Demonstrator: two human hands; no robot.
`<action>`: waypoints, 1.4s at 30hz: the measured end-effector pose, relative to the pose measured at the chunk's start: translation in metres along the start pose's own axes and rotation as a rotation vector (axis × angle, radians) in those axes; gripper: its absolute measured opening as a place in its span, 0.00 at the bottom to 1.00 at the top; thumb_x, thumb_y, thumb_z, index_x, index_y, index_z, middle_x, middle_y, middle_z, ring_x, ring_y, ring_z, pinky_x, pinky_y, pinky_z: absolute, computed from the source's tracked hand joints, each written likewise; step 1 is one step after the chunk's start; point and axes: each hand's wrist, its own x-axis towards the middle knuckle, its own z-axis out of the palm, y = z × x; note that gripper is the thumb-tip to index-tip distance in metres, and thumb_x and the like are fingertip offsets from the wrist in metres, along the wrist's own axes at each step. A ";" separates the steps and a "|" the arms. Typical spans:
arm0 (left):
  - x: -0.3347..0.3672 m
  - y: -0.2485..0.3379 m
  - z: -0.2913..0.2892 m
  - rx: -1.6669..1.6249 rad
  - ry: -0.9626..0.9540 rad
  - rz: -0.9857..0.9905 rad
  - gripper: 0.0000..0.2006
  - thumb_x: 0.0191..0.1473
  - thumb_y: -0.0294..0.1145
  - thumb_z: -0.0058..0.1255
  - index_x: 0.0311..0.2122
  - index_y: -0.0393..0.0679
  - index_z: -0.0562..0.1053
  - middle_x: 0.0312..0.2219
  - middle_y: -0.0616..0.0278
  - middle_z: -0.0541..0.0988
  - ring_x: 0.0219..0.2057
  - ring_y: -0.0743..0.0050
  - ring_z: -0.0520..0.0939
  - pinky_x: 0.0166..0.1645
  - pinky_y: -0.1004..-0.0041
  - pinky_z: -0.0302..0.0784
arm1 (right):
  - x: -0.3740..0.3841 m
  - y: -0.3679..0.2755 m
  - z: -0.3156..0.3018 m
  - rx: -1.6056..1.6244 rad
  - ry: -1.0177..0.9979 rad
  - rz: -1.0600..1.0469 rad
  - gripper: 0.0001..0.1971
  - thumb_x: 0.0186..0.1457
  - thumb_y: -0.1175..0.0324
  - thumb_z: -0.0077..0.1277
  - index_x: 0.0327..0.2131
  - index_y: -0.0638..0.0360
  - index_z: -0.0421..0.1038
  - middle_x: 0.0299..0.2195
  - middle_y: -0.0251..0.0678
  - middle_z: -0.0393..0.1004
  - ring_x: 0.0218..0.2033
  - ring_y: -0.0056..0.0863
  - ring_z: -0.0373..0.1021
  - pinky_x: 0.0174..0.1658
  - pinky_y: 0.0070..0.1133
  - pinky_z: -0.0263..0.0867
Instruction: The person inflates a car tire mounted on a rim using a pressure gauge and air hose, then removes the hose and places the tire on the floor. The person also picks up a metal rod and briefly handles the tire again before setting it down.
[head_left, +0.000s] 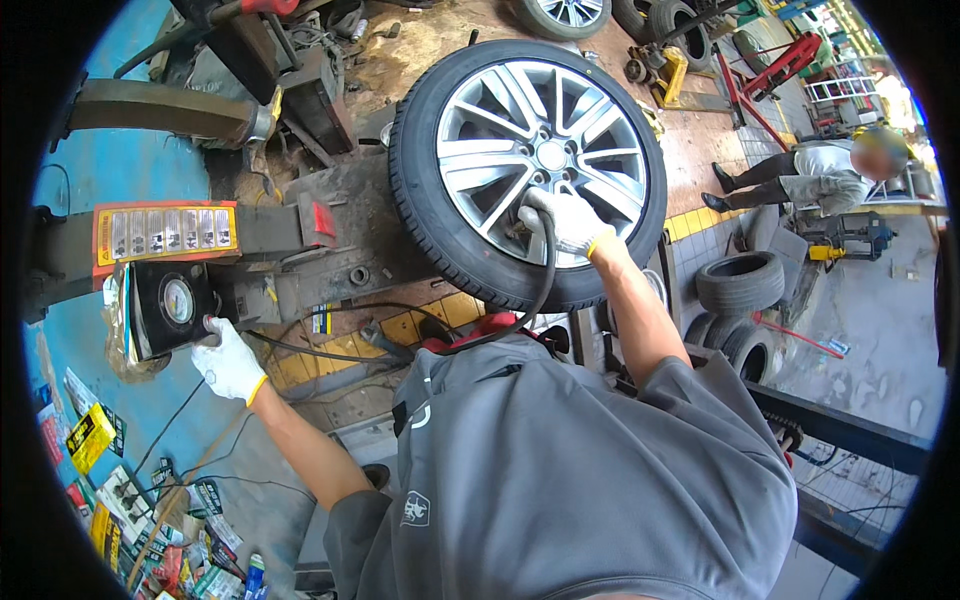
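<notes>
A car wheel (520, 95) with a black tyre and silver multi-spoke rim lies tilted in front of me. My right hand (572, 222), in a white glove, is closed around the end of a black air hose (547, 275) at the spokes, just below the hub. The glove hides the hose's tip and whatever it meets. Off to the left, a black box with a round pressure gauge (178, 300) is fixed on the machine. My left hand (230, 362), also gloved, has its fingers closed at a small knob (209, 321) on the box's right side.
A machine arm with an orange-edged label (168, 232) reaches in from the left. Loose tyres (740, 283) lie at right, near a person (825, 170) in grey. Cables and a power strip (125, 500) sit among colourful packets at lower left. A red jack (780, 68) stands far right.
</notes>
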 end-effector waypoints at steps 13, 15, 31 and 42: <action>0.001 -0.002 0.002 0.006 0.022 0.001 0.28 0.63 0.67 0.59 0.29 0.48 0.81 0.31 0.55 0.86 0.30 0.43 0.88 0.35 0.48 0.84 | 0.004 0.002 0.004 -0.023 0.036 -0.035 0.12 0.72 0.56 0.54 0.44 0.53 0.79 0.38 0.47 0.83 0.43 0.51 0.82 0.49 0.40 0.74; 0.002 -0.003 0.002 0.007 0.023 0.005 0.29 0.63 0.67 0.59 0.30 0.47 0.81 0.31 0.55 0.86 0.30 0.43 0.88 0.35 0.48 0.84 | 0.003 0.002 0.005 -0.013 0.005 -0.020 0.12 0.72 0.56 0.54 0.45 0.53 0.79 0.38 0.48 0.83 0.43 0.50 0.82 0.49 0.40 0.74; -0.052 0.041 -0.089 -0.250 -0.393 -0.024 0.37 0.68 0.69 0.54 0.45 0.34 0.81 0.46 0.41 0.87 0.47 0.34 0.87 0.53 0.45 0.82 | -0.016 -0.107 -0.011 -0.118 0.375 -0.423 0.10 0.69 0.60 0.60 0.45 0.53 0.83 0.34 0.43 0.82 0.37 0.46 0.81 0.42 0.38 0.75; -0.194 0.062 -0.140 -1.055 -0.758 0.409 0.20 0.71 0.48 0.58 0.49 0.37 0.80 0.40 0.37 0.87 0.44 0.29 0.88 0.49 0.44 0.82 | 0.015 -0.281 0.018 0.150 0.291 -0.974 0.26 0.64 0.71 0.55 0.65 0.54 0.77 0.35 0.40 0.79 0.35 0.46 0.77 0.41 0.40 0.72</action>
